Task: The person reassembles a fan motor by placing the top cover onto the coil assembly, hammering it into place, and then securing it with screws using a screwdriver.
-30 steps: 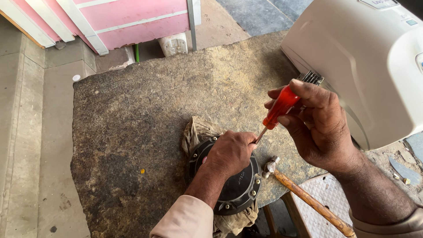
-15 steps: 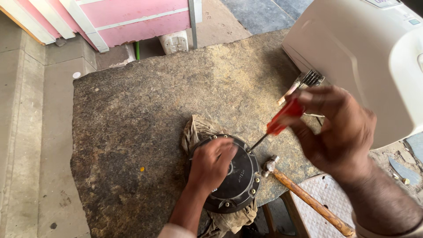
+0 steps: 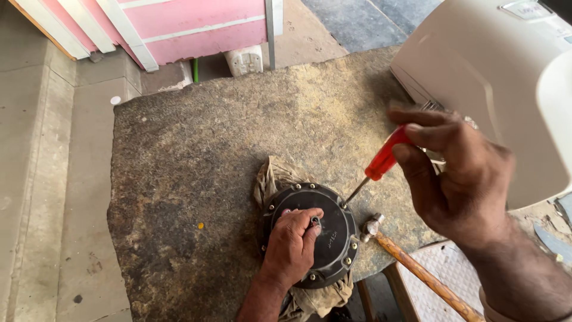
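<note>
While the left hand (image 3: pixel 292 245) presses flat on the round black cover (image 3: pixel 311 234) lying on a rag (image 3: pixel 273 177) on the table (image 3: pixel 196 155), the right hand (image 3: pixel 459 176) grips a red-handled screwdriver (image 3: pixel 384 160), tip at the cover's rim

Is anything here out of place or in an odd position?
Mildly, yes: the hammer lies at the slab's near edge, its handle sticking out past it. The rag is bunched unevenly under the round black cover.
</note>
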